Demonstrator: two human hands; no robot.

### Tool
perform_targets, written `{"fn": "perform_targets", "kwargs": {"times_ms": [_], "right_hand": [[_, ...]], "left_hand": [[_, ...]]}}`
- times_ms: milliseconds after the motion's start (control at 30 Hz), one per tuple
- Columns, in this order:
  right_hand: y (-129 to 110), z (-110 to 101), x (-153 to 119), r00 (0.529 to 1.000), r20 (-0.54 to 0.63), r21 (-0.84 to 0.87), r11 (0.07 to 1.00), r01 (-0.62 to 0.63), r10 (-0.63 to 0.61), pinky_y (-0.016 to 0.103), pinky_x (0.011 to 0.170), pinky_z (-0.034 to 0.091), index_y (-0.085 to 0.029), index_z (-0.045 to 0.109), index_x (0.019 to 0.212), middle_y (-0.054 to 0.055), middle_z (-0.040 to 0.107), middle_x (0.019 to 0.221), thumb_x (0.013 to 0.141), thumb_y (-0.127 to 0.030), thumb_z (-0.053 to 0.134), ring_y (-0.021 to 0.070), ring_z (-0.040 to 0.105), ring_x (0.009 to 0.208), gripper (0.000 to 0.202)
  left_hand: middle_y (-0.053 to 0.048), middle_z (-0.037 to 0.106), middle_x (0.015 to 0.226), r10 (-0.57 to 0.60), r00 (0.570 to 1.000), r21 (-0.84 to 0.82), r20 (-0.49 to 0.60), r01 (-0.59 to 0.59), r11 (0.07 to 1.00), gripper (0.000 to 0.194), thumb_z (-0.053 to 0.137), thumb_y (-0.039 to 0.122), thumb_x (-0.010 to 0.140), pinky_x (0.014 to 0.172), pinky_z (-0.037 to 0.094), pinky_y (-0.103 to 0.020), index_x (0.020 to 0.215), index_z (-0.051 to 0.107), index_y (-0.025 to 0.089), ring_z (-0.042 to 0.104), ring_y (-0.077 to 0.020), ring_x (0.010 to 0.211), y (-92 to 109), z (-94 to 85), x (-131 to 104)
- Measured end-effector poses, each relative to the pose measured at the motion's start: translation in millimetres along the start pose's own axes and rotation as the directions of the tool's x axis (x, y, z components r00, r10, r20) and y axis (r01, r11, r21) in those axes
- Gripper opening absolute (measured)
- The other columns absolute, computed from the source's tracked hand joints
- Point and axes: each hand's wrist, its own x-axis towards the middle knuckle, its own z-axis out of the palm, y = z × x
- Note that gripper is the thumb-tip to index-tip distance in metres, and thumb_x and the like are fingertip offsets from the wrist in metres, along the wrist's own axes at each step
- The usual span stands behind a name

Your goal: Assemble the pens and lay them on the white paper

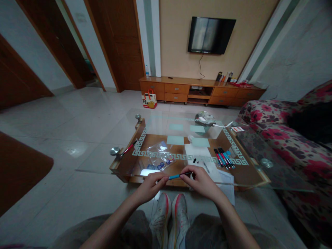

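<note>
A blue and black pen (174,176) lies level between my two hands, just above the near edge of the glass table. My left hand (153,184) pinches its blue end. Around the black end the fingers of my right hand (196,177) are closed. Beyond my right hand are small black pieces (194,160) and a thin clear-looking piece (206,167). Farther right, several red, blue and black pens (224,158) lie side by side in a row. A clear plastic bag (158,154) with blue round marks rests ahead of my left hand.
The glass coffee table (121,169) has metal knobs at its corners. A red and black pen (129,148) lies near its left edge. White paper (228,186) sits at the near right. At the far side stands a dish with a plastic bag (204,118). A flowered sofa (275,128) is on the right.
</note>
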Motion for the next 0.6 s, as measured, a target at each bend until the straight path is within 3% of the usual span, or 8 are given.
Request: {"fn": "perform_targets", "kwargs": {"times_ms": [133, 300, 467, 600], "right_hand": [[1.7, 1.5, -0.4, 1.0, -0.011, 0.039, 0.999, -0.006, 0.006, 0.025, 0.06, 0.041, -0.02, 0.069, 0.094, 0.001, 0.069, 0.083, 0.089, -0.033, 0.066, 0.0143, 0.057, 0.068, 0.014], [3.3, 3.0, -0.6, 1.0, 0.003, 0.101, 0.995, 0.002, -0.002, 0.025, 0.064, 0.044, -0.02, 0.068, 0.097, 0.002, 0.069, 0.087, 0.088, -0.029, 0.065, 0.0151, 0.059, 0.073, 0.013], [-0.5, 0.9, -1.0, 1.0, 0.002, 0.114, 0.993, 0.01, -0.01, 0.027, 0.068, 0.046, -0.021, 0.07, 0.098, 0.002, 0.07, 0.091, 0.089, -0.03, 0.065, 0.0164, 0.062, 0.079, 0.013], [-4.6, -3.0, -0.4, 0.998, -0.029, 0.108, 0.993, 0.056, -0.053, 0.026, 0.066, 0.045, -0.022, 0.072, 0.097, 0.004, 0.07, 0.094, 0.093, -0.031, 0.061, 0.0169, 0.062, 0.083, 0.014]], "left_hand": [[-0.002, 0.063, 0.073, -0.013, 1.0, -0.008, 0.021, 0.014, 1.0, 0.045, 0.041, 0.045, 0.102, 0.065, 0.04, -0.023, 0.081, 0.068, 0.015, 0.054, -0.0145, 0.068, -2.9, 2.0, -1.1], [-0.006, 0.073, 0.101, -0.044, 0.999, -0.052, 0.029, 0.046, 0.998, 0.038, 0.045, 0.042, 0.101, 0.077, 0.047, -0.026, 0.122, 0.068, 0.021, 0.062, -0.0181, 0.084, -3.3, 3.5, -3.4], [-0.002, 0.069, 0.082, -0.059, 0.996, -0.052, 0.066, 0.062, 0.997, 0.036, 0.042, 0.04, 0.102, 0.073, 0.045, -0.024, 0.112, 0.07, 0.02, 0.06, -0.0157, 0.075, -1.7, 3.2, -3.7], [-0.001, 0.067, 0.082, -0.062, 0.996, -0.067, 0.061, 0.066, 0.996, 0.035, 0.042, 0.04, 0.103, 0.074, 0.045, -0.024, 0.11, 0.068, 0.019, 0.06, -0.0153, 0.076, -0.1, 2.9, -3.0]]}}
